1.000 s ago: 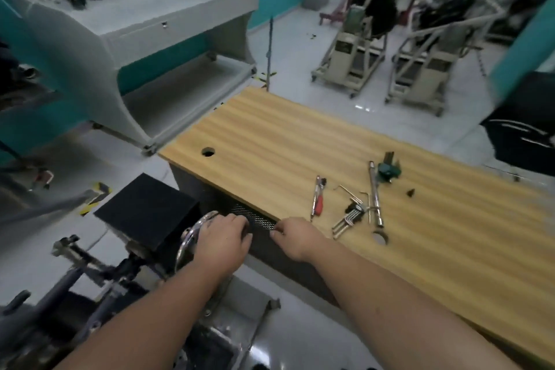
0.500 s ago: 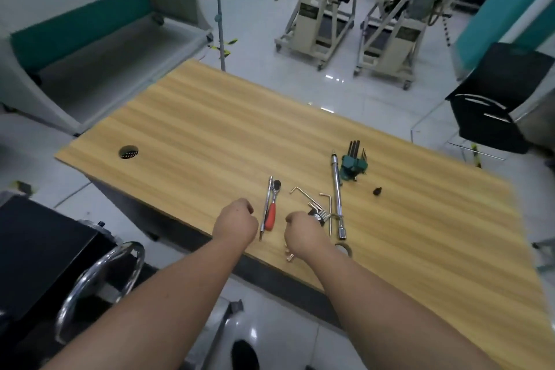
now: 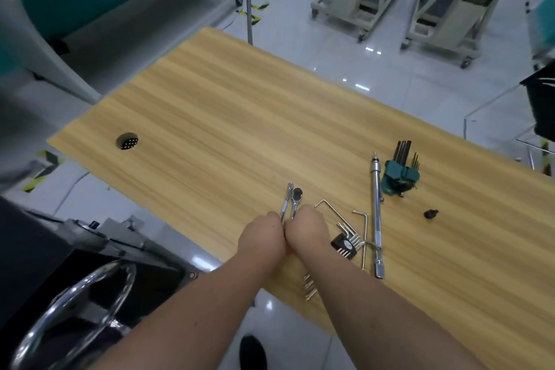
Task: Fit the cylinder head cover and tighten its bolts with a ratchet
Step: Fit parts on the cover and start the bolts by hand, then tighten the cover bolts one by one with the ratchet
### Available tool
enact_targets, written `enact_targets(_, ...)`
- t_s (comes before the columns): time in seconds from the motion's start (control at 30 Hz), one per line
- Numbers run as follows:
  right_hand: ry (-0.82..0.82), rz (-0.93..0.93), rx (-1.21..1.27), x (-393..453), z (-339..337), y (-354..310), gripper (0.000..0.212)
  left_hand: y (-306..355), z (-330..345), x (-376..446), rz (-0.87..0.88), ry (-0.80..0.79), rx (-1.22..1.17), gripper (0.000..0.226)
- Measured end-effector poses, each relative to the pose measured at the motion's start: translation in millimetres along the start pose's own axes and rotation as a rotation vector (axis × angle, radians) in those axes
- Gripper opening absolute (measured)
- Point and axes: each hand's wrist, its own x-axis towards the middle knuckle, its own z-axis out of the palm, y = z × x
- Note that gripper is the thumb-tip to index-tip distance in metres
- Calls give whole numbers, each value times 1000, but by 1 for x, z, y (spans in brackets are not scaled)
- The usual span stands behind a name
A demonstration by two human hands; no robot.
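Note:
On the wooden table [image 3: 210,129] lies the ratchet [image 3: 297,193]; only its round head and a short piece of shaft show. My right hand [image 3: 307,230] is curled over its handle. A slim metal tool [image 3: 286,201] lies just left of it, and my left hand [image 3: 262,239] is curled round that tool's lower end. The two hands touch knuckle to knuckle. Several small bolts [image 3: 309,288] lie at the table's near edge under my right forearm. No cylinder head cover is in view.
Right of my hands lie a black hex key set [image 3: 345,245], loose hex keys [image 3: 365,219], a long chrome extension bar [image 3: 375,213], a green hex key holder [image 3: 401,177] and a small black bit [image 3: 431,214]. A chrome wheel [image 3: 75,309] on a stand sits at the lower left.
My hands left the chrome wheel, crossed to the table and closed together over the ratchet and the slim tool. The view swung right and down.

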Motion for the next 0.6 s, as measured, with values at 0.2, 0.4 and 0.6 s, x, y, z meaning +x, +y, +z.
enact_targets(0.2, -85, 98, 277, 6, -5, -1, 12, -5, -12, 9, -91, -65, -115, 11)
enact_targets(0.4, -89, 95, 753, -19, -18, -16, 23, -25, -35, -10, -213, -22, -804, 14)
enact_targets(0.6, -362, -191, 1177, -83, -34, -100, 44, -71, -118, -72, -217, 250, -1243, 22)
